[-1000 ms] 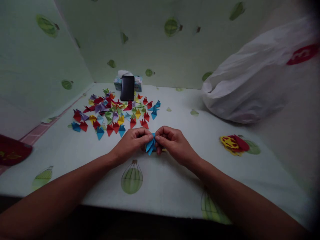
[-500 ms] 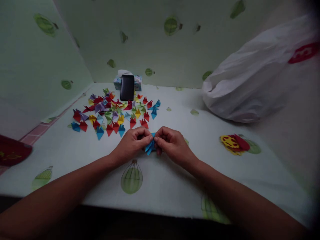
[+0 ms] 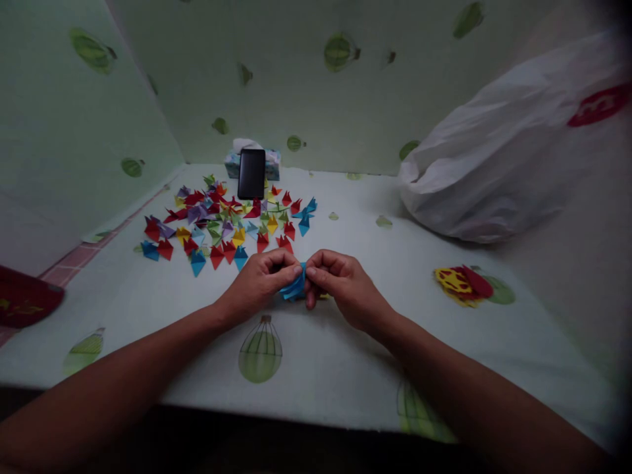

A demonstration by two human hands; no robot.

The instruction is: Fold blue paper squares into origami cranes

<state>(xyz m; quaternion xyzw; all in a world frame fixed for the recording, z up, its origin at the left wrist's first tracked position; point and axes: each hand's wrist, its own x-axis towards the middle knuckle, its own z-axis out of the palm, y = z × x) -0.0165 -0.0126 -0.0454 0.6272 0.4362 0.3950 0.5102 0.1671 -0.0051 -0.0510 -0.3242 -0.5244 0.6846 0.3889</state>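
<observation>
A small piece of folded blue paper is pinched between my two hands above the table. My left hand grips it from the left, thumb on top and fingers curled. From the right, my right hand pinches its upper corner between thumb and forefinger. The fingers hide part of the paper. Beyond my hands lie many small folded paper figures in red, blue, yellow, green and purple, spread over the table's left half.
A dark phone leans on a tissue box at the back. On the right hangs a large white plastic bag, with yellow and red cut-out pieces below it. A red object sits at the left edge of the table.
The blue paper has tilted, its loose end swinging to the left and up. My right fingers have shifted slightly on its corner. The surroundings look the same.
</observation>
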